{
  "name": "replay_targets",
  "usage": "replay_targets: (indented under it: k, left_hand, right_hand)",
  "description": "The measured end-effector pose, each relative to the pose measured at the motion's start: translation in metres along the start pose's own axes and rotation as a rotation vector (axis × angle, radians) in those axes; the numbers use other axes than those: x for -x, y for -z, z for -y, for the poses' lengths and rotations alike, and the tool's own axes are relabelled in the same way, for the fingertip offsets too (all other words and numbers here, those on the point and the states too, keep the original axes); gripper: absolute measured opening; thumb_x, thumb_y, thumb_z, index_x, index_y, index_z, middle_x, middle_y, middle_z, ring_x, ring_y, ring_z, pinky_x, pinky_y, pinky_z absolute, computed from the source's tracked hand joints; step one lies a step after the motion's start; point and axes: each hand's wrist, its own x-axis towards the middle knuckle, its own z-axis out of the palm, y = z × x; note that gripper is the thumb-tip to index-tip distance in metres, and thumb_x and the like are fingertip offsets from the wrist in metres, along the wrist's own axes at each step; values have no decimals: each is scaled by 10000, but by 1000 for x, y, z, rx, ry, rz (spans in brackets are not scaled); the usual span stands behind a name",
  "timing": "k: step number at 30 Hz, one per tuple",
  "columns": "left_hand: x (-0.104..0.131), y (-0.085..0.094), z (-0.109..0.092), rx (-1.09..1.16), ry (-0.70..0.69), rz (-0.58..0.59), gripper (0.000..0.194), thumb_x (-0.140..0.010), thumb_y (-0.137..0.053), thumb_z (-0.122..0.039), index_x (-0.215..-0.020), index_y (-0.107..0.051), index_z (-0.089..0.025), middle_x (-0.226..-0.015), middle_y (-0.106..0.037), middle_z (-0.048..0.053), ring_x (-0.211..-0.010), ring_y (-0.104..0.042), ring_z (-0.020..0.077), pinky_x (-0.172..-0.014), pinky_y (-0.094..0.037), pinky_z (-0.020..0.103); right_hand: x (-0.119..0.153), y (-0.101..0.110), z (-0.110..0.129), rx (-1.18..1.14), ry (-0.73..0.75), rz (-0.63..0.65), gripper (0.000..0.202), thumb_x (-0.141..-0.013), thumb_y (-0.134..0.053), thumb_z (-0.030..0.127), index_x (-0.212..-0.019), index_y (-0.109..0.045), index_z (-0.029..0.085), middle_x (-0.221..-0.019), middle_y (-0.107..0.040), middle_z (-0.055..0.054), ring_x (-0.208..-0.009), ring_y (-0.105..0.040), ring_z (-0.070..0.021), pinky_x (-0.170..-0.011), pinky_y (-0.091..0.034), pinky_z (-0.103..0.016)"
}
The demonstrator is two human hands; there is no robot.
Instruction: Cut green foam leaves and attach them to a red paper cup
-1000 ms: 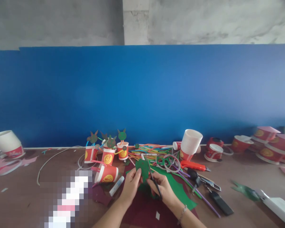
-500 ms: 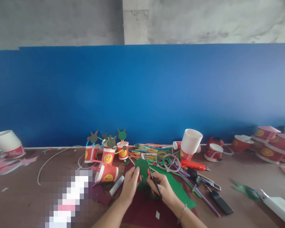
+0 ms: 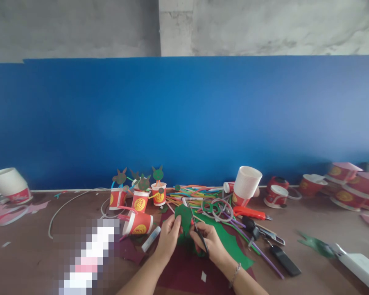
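Observation:
My left hand pinches a small piece of dark green paper between thumb and fingers. In my right hand are black-handled scissors, their blades pointing up along the right edge of that piece. The blades look nearly together. Below both hands lie a larger green sheet and a dark red sheet. A glue stick rests just left of my left hand. Fingertips of my right hand are partly hidden behind the scissors.
Red cups with green animal heads stand at the back left, one cup on its side. Coloured pipe cleaners, stacked white cups, a red cutter, keys and more red cups lie behind and right.

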Motion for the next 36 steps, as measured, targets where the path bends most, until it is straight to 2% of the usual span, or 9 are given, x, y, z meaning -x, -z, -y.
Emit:
replay_targets:
  k: [8, 15, 22, 29, 36]
  left_hand:
    - [-1, 0, -1, 2, 33, -48, 435, -743, -522, -586, -607, -440, -181, -512, -384, -55, -476, -346, 89, -441, -244, 202]
    - [-2, 1, 3, 8, 31, -97, 426, -759, -507, -583, -646, -473, -174, -515, -402, -58, -472, -358, 86, -450, -261, 200]
    - [-3, 3, 2, -33, -4, -57, 399, -767, -510, -561, -634, -457, -188, -496, -374, -65, -449, -312, 86, -440, -232, 205]
    - [-2, 2, -3, -12, 12, -76, 407, -742, -531, -569, -621, -457, -188, -490, -381, -65, -448, -330, 85, -440, -248, 212]
    - [-1, 2, -9, 22, 34, -135, 443, -709, -559, -584, -585, -386, -196, -498, -348, -69, -478, -364, 89, -437, -262, 198]
  right_hand:
    - [0, 1, -2, 16, -12, 3, 358, -701, -630, 493, -634, -518, 160, -368, -413, 76, -303, -366, -55, -332, -283, -169]
    - [0, 1, -2, 6, -7, 30, 311, -713, -638, 429, -624, -518, 155, -373, -407, 80, -308, -371, -50, -336, -278, -162]
    - [0, 0, -1, 12, -19, 22, 307, -703, -644, 439, -659, -548, 151, -377, -456, 64, -322, -408, -66, -355, -300, -171]
    - [1, 2, 2, 20, -9, 31, 300, -720, -622, 426, -632, -530, 155, -376, -429, 71, -312, -376, -55, -339, -275, -169]
    - [2, 0, 7, 33, -28, 38, 301, -710, -621, 428, -624, -521, 158, -376, -413, 76, -305, -371, -52, -330, -265, -166]
